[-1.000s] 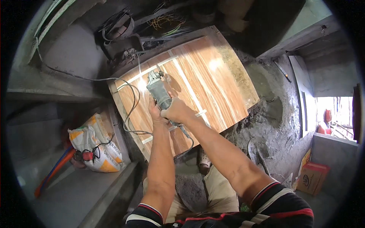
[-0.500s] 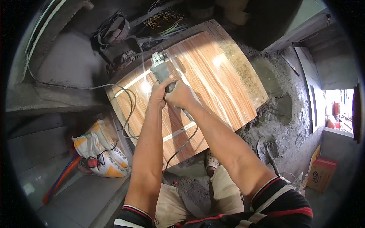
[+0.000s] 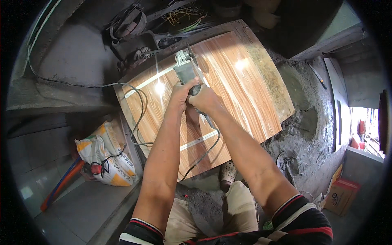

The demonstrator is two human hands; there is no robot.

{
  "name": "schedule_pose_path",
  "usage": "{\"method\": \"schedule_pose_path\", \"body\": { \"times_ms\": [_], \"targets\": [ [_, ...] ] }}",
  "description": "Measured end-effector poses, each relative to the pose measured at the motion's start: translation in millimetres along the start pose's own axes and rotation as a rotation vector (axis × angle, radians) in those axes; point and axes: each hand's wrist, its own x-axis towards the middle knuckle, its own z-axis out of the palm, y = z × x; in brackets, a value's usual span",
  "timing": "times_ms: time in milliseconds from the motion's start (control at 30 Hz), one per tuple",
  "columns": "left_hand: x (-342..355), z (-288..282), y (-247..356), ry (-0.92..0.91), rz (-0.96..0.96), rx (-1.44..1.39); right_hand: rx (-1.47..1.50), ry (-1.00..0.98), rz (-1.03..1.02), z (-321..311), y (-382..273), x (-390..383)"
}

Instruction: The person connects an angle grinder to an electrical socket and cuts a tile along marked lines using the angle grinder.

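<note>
A grey angle grinder (image 3: 185,69) rests with its disc near the far edge of a glossy wood-patterned tile (image 3: 237,94) lying flat on the floor. My left hand (image 3: 179,94) grips the grinder's body from the left. My right hand (image 3: 203,100) wraps the rear of the grinder from the right. The black power cord (image 3: 139,110) runs from the tool's back, loops over the tile's left part and trails away to the left. Two pale lines cross the tile.
A white and orange sack (image 3: 104,155) sits on grey floor tiles at the left, next to a blue and orange pole (image 3: 61,183). A tangle of cables and tools (image 3: 130,24) lies beyond the tile. Grey mortar rubble (image 3: 302,122) spreads right. A cardboard box (image 3: 341,196) stands lower right.
Both hands have pushed the grinder along the tile toward its far edge. The view has shifted with them.
</note>
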Motion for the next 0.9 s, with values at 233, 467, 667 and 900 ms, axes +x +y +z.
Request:
{"method": "schedule_pose_path", "body": {
  "times_ms": [233, 467, 667, 900],
  "targets": [
    [-2.4, -3.4, 4.2, 0.019, -0.024, 0.008, 0.021, -0.087, -0.006, -7.1, -6.8, -2.6],
    [-4.1, -1.8, 4.0, 0.007, -0.03, 0.018, -0.021, -0.05, -0.002, -4.6, -1.1, -0.9],
    [0.5, -4.5, 2.1, 0.007, -0.046, 0.035, 0.01, -0.034, 0.025, -5.1, -4.0, -3.6],
    [3.4, -5.8, -0.7, 0.005, -0.041, 0.023, 0.025, -0.045, 0.028, -8.0, -7.1, -5.4]
  ]
}}
